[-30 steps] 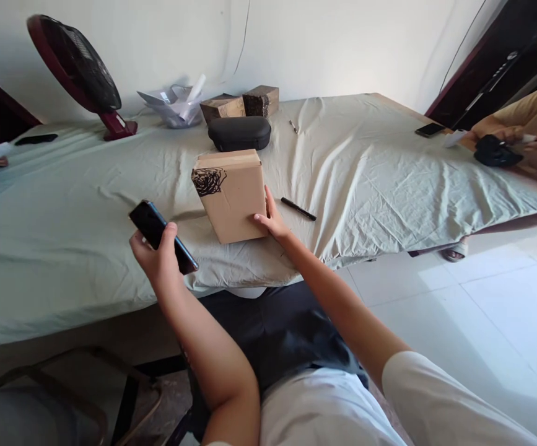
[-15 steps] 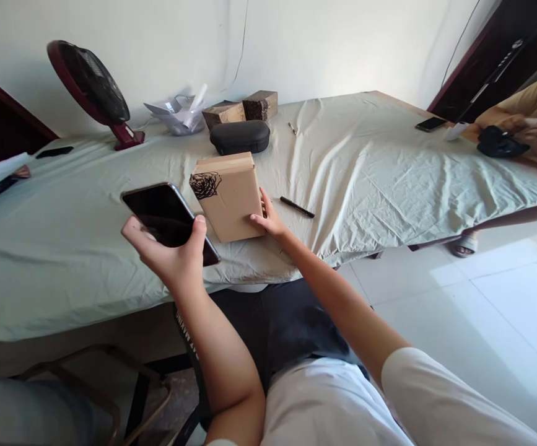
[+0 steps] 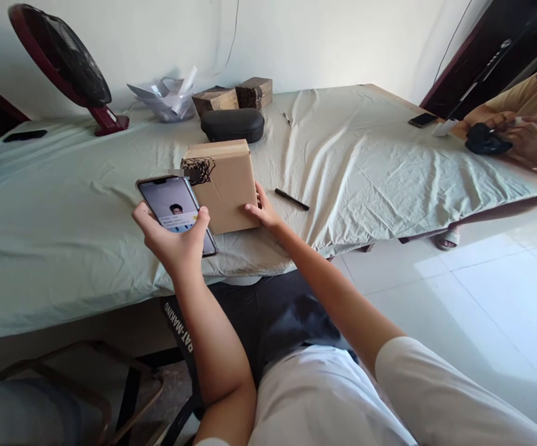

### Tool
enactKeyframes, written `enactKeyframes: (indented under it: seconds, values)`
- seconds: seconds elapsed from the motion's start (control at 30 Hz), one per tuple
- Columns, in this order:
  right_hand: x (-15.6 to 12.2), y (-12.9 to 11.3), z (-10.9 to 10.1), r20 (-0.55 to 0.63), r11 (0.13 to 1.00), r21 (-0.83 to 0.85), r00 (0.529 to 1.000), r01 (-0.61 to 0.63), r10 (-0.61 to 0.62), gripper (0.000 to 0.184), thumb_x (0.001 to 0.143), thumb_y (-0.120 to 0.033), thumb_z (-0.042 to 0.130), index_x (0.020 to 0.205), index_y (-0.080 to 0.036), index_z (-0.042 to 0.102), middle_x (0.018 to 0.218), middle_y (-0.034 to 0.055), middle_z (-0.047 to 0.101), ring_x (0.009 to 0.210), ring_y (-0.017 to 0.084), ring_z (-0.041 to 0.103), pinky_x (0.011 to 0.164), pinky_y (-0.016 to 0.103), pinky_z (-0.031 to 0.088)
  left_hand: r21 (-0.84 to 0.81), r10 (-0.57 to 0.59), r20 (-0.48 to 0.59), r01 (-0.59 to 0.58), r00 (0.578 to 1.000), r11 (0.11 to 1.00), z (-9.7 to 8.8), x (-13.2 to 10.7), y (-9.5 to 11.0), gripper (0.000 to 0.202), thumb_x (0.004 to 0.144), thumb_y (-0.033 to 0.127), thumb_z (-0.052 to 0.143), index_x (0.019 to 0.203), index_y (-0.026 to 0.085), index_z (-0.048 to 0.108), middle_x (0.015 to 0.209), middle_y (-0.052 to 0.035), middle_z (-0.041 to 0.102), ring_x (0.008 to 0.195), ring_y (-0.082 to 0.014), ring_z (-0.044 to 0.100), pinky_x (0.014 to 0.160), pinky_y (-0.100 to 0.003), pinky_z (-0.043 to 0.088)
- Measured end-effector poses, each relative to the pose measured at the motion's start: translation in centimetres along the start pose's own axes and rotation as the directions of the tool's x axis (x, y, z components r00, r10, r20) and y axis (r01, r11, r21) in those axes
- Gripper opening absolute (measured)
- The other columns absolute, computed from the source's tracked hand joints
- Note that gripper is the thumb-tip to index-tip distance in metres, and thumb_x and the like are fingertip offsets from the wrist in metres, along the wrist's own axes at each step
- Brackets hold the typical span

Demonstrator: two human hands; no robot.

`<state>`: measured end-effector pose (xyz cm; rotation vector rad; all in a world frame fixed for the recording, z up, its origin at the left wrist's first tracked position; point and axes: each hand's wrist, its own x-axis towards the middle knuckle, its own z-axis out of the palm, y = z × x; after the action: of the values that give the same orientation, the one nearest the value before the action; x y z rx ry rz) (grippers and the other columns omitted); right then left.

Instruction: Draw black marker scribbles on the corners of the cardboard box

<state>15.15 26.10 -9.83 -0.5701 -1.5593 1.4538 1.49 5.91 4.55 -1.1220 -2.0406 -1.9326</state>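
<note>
My left hand [image 3: 173, 240] is closed round a smartphone [image 3: 175, 209] whose screen is lit and faces me, held above the table's near edge. A brown cardboard box [image 3: 224, 184] with a black scribble on its upper left corner stands tilted on the pale green cloth [image 3: 365, 167]. My right hand [image 3: 262, 212] grips the box at its lower right corner, thumb on the front face and fingers behind. A black pen [image 3: 292, 199] lies on the cloth just right of that hand.
Behind the box lie a black case [image 3: 232, 124], two small brown boxes [image 3: 231, 96] and crumpled paper [image 3: 163, 99]. A red fan [image 3: 61, 59] stands at the back left. Another person's hands [image 3: 521, 135] with a black object are at the far right, near a phone [image 3: 421, 119].
My left hand has turned the phone towards me and its dark screen has lit up. My right hand stays on the box's lower right corner.
</note>
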Motion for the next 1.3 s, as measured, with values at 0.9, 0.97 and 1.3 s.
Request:
enactKeyframes:
  seconds: [0.9,0.97,1.3]
  values:
    - [0.0,-0.9,0.2,-0.032,1.0,-0.002,0.999,-0.01,0.01,0.136,0.063,-0.095,0.078,0.172,-0.027,0.035,0.172,0.0143,0.051,0.159,0.042,0.048,0.134,0.06,0.042,0.632,-0.469,0.211,0.246,0.858,0.735,2.8,3.5,-13.3,0.074,0.074,0.04,0.092,0.137,0.01,0.065,0.151,-0.0316,0.066,0.149,-0.0515,0.057,0.125,-0.069,0.044]
    - [0.0,-0.9,0.2,-0.035,1.0,0.0,0.999,-0.012,0.012,0.133,0.063,-0.094,0.079,0.17,-0.027,0.037,0.172,0.0142,0.051,0.159,0.042,0.048,0.135,0.06,0.041,0.664,-0.467,0.186,0.24,0.865,0.708,3.5,3.3,-13.1,0.08,0.076,0.041,0.092,0.143,0.01,0.062,0.155,-0.0339,0.061,0.154,-0.0546,0.049,0.126,-0.074,0.037]
    - [0.0,-1.0,0.0,-0.039,1.0,0.013,0.999,0.001,0.0,0.135,0.062,-0.094,0.081,0.17,-0.024,0.039,0.173,0.0163,0.05,0.163,0.044,0.045,0.136,0.064,0.04,0.482,-0.112,0.056,0.072,0.992,0.873,2.7,0.6,-14.2,0.061,0.095,0.033,0.066,0.152,0.014,0.061,0.154,-0.0219,0.065,0.148,-0.0365,0.057,0.128,-0.054,0.044]
